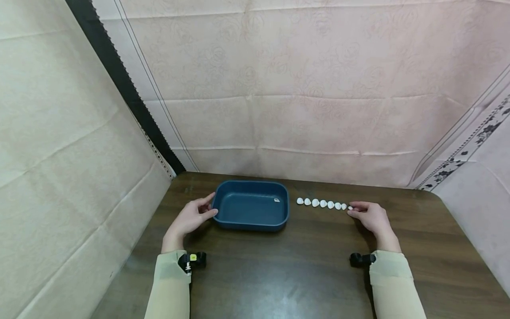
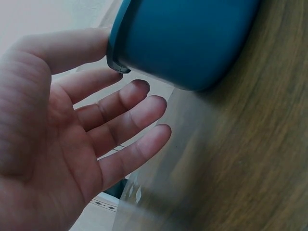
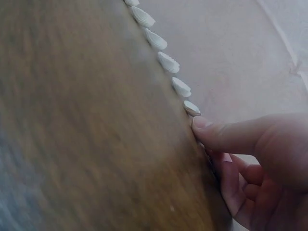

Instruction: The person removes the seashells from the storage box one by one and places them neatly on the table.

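A dark blue rectangular basin (image 1: 251, 223) rests on the table. At its left side, my left hand (image 1: 194, 215) touches the rim with thumb and index finger. The other fingers (image 2: 139, 108) of that hand are spread loosely below the rim in the left wrist view. Several white seashells (image 1: 315, 203) lie in a row right of the basin, the smaller ones toward the right. My right hand (image 1: 370, 216) is at the row's right end, pinching a small seashell (image 1: 350, 208) between thumb and fingertips. In the right wrist view the thumb partly hides the grip, close beside a seashell (image 3: 192, 108).
The brown wooden table (image 1: 275, 274) is backed by a pale cloth (image 1: 295, 133), with more cloth at both sides. A small white mark (image 1: 276, 200) shows inside the basin. Each wrist wears a black camera mount.
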Motion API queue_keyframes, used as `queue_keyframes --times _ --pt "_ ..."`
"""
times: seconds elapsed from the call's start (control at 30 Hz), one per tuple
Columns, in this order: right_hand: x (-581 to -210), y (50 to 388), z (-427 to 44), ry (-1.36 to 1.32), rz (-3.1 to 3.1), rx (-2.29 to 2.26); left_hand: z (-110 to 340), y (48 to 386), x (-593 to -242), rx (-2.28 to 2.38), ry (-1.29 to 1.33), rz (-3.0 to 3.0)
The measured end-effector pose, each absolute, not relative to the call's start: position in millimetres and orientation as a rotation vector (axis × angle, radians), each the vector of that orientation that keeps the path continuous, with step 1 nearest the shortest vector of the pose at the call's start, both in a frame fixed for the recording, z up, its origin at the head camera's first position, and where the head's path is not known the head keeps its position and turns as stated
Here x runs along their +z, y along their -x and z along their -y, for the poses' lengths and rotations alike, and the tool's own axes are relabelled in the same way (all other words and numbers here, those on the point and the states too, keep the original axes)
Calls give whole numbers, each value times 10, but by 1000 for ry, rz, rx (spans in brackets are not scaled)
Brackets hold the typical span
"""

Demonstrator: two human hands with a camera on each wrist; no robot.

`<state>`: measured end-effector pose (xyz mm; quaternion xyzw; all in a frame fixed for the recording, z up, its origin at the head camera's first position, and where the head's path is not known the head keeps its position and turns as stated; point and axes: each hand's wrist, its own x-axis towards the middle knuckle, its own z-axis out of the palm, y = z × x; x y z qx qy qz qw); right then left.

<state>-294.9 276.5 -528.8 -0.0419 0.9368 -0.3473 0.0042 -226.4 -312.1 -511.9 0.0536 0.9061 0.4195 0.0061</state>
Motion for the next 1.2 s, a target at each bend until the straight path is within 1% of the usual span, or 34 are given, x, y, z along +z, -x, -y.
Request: queue_keyframes --times 0.7,1.2 --pt "-5288 2962 -2719 60 -2905 -1099 3116 2250 -5101 1319 -163 -2827" --pt "-5278 2961 -2686 62 -2885 -1129 3114 2243 -5090 1317 -154 -2826"
